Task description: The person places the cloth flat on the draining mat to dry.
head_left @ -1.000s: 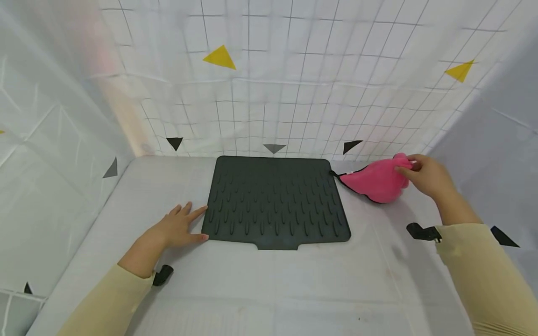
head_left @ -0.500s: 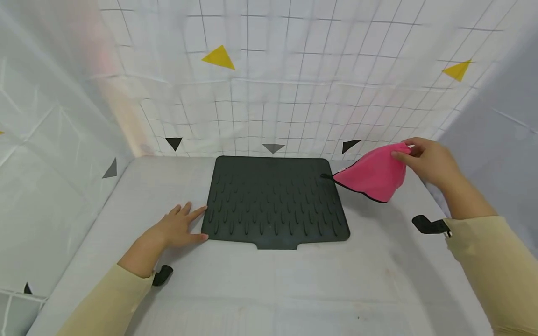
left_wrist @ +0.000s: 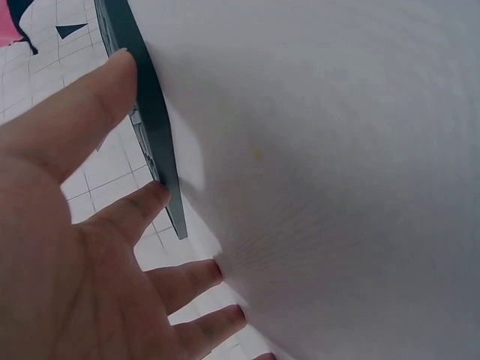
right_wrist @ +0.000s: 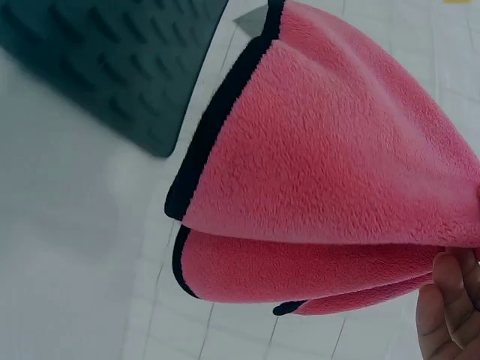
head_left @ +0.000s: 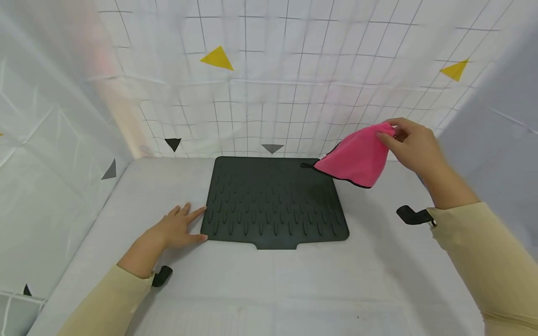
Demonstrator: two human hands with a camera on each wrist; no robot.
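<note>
A pink cloth (head_left: 355,156) with black edging and a small black loop hangs in folds from my right hand (head_left: 414,144), which pinches one end of it. The cloth is in the air, its loop end over the far right corner of a dark ribbed mat (head_left: 273,205). In the right wrist view the cloth (right_wrist: 322,150) looks fluffy, and the fingers are partly cut off by the frame edge. My left hand (head_left: 174,228) lies with spread fingers at the mat's left edge. Thumb and index finger touch that edge in the left wrist view, the other fingertips resting on the white surface.
The mat lies flat on a white-covered table (head_left: 235,289). Behind it rises a white gridded sheet (head_left: 269,102) with yellow and black triangles. Pale sheets (head_left: 54,186) hang at both sides. A small black device (head_left: 414,215) is fixed at each wrist.
My right hand has lifted the cloth off the table and carried it up and to the left, toward the mat. The left hand and the mat stay in place.
</note>
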